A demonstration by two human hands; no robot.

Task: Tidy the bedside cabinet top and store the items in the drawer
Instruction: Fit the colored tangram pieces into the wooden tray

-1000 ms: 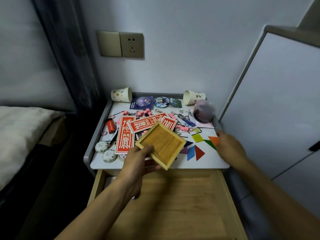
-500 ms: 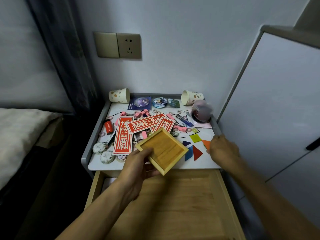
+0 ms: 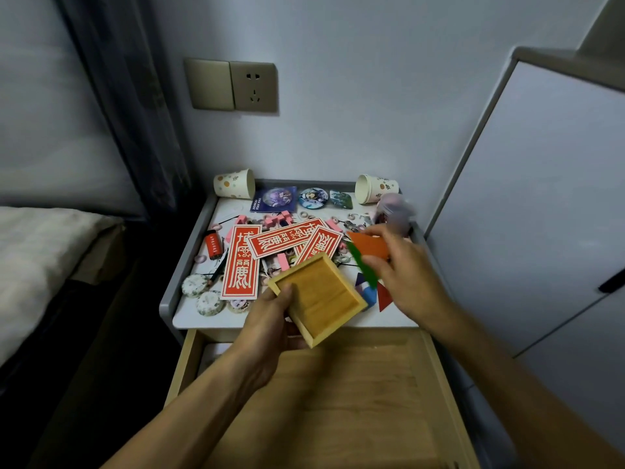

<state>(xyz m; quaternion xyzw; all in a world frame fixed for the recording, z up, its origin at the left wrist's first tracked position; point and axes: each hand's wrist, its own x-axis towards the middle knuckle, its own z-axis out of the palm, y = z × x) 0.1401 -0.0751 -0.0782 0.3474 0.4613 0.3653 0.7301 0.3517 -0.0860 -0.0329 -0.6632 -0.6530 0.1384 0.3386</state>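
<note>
I see my left hand [image 3: 267,330] at the centre of the frame gripping the wooden tray [image 3: 318,296] by its near-left corner, thumb on the rim and fingers underneath. The tray hangs tilted over the front edge of the tabletop [image 3: 189,316], above the open drawer [image 3: 338,401]. My right hand [image 3: 406,275], right of centre, pinches two flat puzzle pieces, an orange piece [image 3: 370,247] and a green piece [image 3: 363,269], just above the tray's far corner.

I judge the pieces to be thin, stiff, very light and rather slick, so they could slide against each other in a pinch. They are best taken by their edges, or laid flat and pressed down. The tray looks like rigid light wood, and its raised rim gives a sure hold. A red triangle [image 3: 384,296] and a blue piece [image 3: 369,296] lie on the tabletop beside the tray.

As for writing, a blue card [image 3: 258,203] in the upper middle reads "HONKAI STAR RAIL". The red cards [image 3: 241,262] carry white seal-style characters that I cannot read
</note>
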